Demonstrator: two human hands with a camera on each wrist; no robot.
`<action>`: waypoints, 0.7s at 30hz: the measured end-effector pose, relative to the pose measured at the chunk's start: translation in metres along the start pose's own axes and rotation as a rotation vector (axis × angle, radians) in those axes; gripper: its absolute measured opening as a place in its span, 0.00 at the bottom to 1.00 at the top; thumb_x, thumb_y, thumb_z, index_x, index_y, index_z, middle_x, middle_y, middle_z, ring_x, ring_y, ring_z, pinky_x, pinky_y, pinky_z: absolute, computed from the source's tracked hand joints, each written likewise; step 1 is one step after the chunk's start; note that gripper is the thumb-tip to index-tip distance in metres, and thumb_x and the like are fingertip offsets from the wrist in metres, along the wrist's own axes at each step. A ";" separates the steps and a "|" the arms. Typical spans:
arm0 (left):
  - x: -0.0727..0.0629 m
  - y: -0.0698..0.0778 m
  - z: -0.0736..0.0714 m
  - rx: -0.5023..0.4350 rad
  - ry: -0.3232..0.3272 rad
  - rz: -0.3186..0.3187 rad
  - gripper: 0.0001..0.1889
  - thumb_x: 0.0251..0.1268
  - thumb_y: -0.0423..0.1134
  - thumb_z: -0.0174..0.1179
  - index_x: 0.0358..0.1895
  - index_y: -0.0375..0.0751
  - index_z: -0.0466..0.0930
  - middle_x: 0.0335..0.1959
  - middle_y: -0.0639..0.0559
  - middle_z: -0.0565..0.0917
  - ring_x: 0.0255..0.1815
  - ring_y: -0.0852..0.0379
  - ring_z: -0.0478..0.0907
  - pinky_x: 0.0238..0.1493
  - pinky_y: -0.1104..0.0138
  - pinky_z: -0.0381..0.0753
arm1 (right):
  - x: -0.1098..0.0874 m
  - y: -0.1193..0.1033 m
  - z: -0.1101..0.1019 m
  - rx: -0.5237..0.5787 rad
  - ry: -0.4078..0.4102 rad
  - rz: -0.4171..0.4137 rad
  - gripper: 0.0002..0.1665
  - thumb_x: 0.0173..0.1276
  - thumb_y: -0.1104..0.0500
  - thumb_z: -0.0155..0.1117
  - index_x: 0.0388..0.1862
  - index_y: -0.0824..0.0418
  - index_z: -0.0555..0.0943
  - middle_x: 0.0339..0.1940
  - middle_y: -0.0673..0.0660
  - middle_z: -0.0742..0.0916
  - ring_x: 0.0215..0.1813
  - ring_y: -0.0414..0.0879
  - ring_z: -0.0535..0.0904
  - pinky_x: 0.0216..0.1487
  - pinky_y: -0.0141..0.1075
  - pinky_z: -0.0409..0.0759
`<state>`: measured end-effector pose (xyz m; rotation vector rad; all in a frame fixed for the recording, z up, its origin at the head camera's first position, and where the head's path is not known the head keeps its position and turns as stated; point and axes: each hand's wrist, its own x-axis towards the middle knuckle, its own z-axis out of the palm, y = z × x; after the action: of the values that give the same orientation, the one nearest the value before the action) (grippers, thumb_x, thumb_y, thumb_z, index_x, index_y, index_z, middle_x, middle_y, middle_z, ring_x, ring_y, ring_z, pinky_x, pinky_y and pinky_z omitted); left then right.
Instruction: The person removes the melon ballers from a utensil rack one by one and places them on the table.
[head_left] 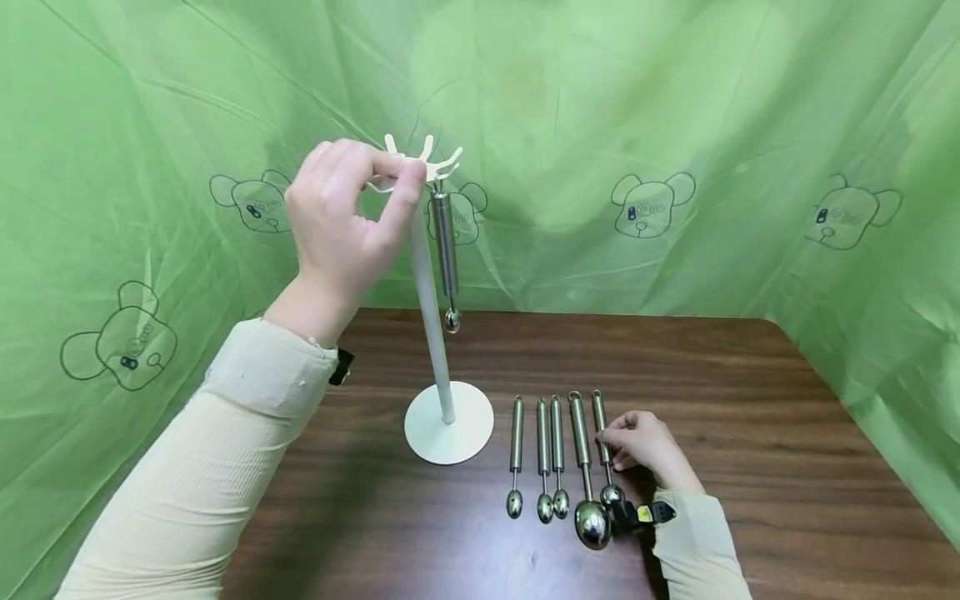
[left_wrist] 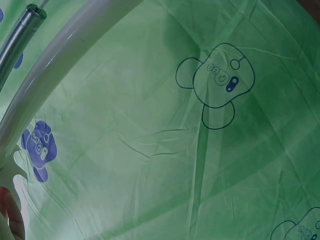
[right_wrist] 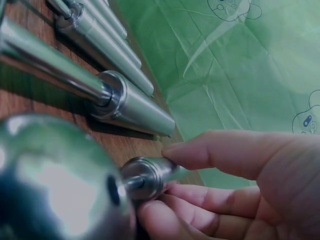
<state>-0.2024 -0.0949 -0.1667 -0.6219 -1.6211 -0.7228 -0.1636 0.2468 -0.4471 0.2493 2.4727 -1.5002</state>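
Observation:
My left hand (head_left: 341,212) pinches the hooked top (head_left: 431,169) of a white stand between thumb and fingers. From one of its hooks a steel melon baller (head_left: 446,242) hangs beside the pole (head_left: 431,317), small scoop downward. On the table, my right hand (head_left: 651,446) grips the handle of the rightmost melon baller (head_left: 599,412), which lies with its scoop toward me. In the right wrist view, thumb and fingers are around that handle (right_wrist: 150,172), and its shiny round scoop (right_wrist: 60,185) fills the lower left. Next to it lies a larger steel scoop (head_left: 592,525).
Several smaller melon ballers lie in a row left of the large scoop, including one at the left end (head_left: 517,437). The stand's round white base (head_left: 468,433) rests on the brown wooden table (head_left: 720,375). Green sheeting (head_left: 540,100) with bear drawings surrounds the table's back and sides.

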 end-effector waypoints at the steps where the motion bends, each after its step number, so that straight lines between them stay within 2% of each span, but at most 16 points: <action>1: 0.000 0.000 0.000 -0.001 -0.002 0.001 0.21 0.62 0.52 0.55 0.27 0.36 0.85 0.26 0.47 0.87 0.24 0.50 0.73 0.36 0.70 0.66 | 0.000 0.000 0.001 0.002 0.000 0.001 0.15 0.62 0.60 0.68 0.39 0.73 0.79 0.27 0.57 0.83 0.21 0.44 0.80 0.24 0.36 0.84; 7: 0.000 0.000 -0.002 -0.003 -0.006 0.002 0.21 0.62 0.52 0.55 0.27 0.36 0.84 0.26 0.46 0.87 0.25 0.49 0.73 0.37 0.70 0.66 | -0.001 0.000 -0.001 -0.002 -0.002 -0.012 0.18 0.63 0.59 0.66 0.43 0.73 0.78 0.28 0.57 0.83 0.22 0.44 0.81 0.25 0.38 0.84; 13: -0.001 0.000 -0.002 -0.008 -0.003 -0.015 0.19 0.61 0.51 0.56 0.27 0.39 0.85 0.27 0.49 0.88 0.25 0.49 0.74 0.37 0.71 0.66 | -0.005 -0.005 -0.007 -0.032 0.058 -0.012 0.21 0.66 0.54 0.65 0.48 0.71 0.78 0.29 0.57 0.86 0.24 0.44 0.82 0.28 0.38 0.85; 17: -0.001 0.001 -0.001 -0.015 0.000 -0.014 0.18 0.60 0.51 0.56 0.27 0.40 0.85 0.27 0.49 0.88 0.25 0.49 0.75 0.36 0.71 0.66 | -0.009 -0.013 -0.010 -0.026 0.108 -0.069 0.23 0.69 0.53 0.63 0.52 0.72 0.77 0.33 0.60 0.86 0.25 0.44 0.82 0.29 0.37 0.85; 21: 0.000 0.001 0.000 -0.023 0.001 -0.009 0.18 0.60 0.51 0.56 0.26 0.39 0.85 0.26 0.48 0.88 0.25 0.48 0.75 0.36 0.69 0.67 | -0.014 -0.026 -0.012 0.031 0.157 -0.151 0.23 0.70 0.55 0.62 0.54 0.72 0.77 0.31 0.60 0.85 0.25 0.44 0.82 0.29 0.36 0.85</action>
<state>-0.2016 -0.0940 -0.1669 -0.6311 -1.6174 -0.7487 -0.1587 0.2448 -0.4159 0.1968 2.6447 -1.6385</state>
